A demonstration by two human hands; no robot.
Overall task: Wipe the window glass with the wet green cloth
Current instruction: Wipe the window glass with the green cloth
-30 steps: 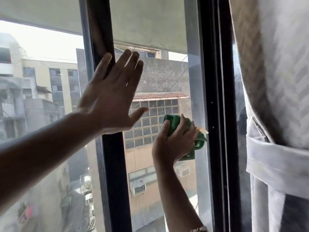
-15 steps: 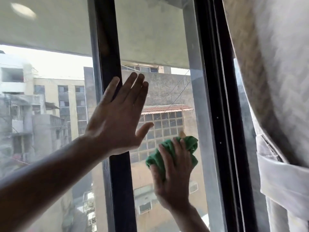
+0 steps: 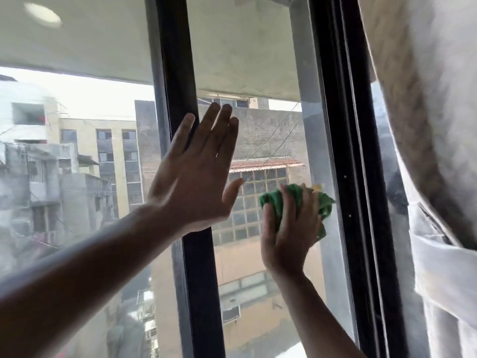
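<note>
My right hand presses a bunched green cloth flat against the narrow window pane between two black frame bars. The cloth shows above and to the right of my fingers, close to the right frame bar. My left hand is spread open, palm against the black middle frame bar, fingers pointing up and overlapping the pane's left edge. It holds nothing.
A pale patterned curtain with a white tie-back band hangs at the right, close to the frame. A wider pane lies left of the middle bar. Buildings show through the glass.
My right hand has slid the cloth back to the right along the pane, toward the right frame bar, after dipping left and lower. My left hand stays on the middle bar.
</note>
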